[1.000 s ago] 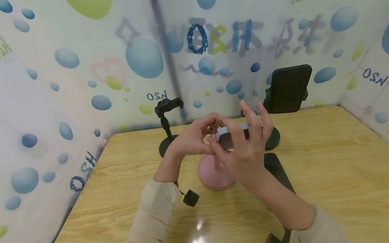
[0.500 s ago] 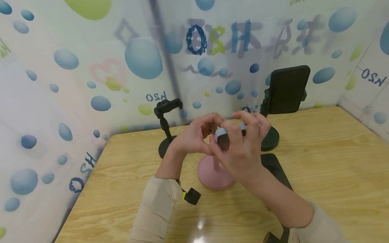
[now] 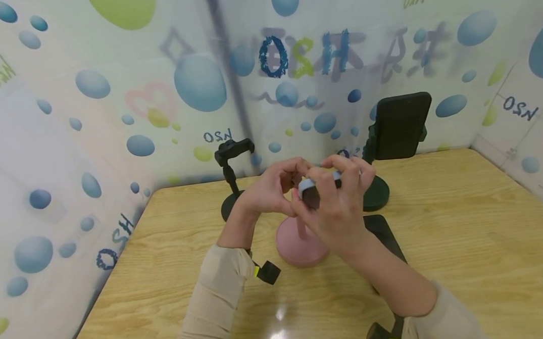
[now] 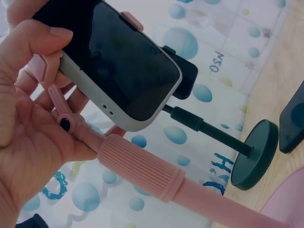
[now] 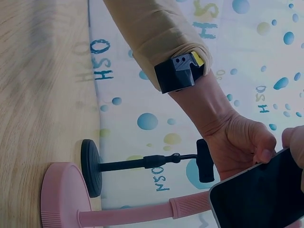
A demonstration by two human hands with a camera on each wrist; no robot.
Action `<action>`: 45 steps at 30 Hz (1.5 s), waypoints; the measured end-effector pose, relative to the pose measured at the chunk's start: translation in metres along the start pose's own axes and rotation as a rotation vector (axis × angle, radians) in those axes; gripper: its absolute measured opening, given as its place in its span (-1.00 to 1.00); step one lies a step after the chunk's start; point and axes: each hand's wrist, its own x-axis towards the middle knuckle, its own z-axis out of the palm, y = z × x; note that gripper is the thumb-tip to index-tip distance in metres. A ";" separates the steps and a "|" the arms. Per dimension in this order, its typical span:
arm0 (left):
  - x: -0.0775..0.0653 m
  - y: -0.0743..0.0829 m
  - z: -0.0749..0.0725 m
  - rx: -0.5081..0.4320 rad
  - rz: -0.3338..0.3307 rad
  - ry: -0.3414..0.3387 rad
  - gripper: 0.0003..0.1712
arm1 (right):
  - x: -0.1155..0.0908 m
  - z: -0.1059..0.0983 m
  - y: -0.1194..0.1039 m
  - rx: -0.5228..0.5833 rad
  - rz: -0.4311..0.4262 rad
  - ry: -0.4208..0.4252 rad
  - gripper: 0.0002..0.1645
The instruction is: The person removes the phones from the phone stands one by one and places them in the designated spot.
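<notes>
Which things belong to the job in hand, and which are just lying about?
Job, it seems: left hand; right hand; pink phone stand; light-cased phone.
Lying about: black stand; green stand; dark phone it holds; dark flat slab.

On my table (image 3: 144, 276), the near stand (image 3: 298, 246) holds a phone (image 4: 123, 61) and has another phone (image 3: 385, 235) to its right, a second stand (image 3: 230, 176) behind it to the left and, behind it to the right, a third stand (image 3: 376, 194) holding a third phone (image 3: 401, 126).
</notes>
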 end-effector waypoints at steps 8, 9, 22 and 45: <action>0.001 -0.001 0.000 -0.036 0.005 -0.004 -0.61 | 0.001 -0.001 0.001 0.015 -0.005 0.000 -0.75; 0.001 -0.001 0.000 -0.036 0.006 -0.004 -0.61 | 0.002 -0.001 0.001 0.016 -0.005 0.002 -0.74; 0.000 0.001 -0.001 -0.018 -0.006 -0.016 -0.62 | 0.002 -0.005 0.005 0.077 0.011 -0.016 -0.73; 0.000 -0.003 -0.009 -0.027 -0.025 -0.086 -0.40 | 0.000 -0.009 0.007 0.156 -0.025 -0.040 -0.73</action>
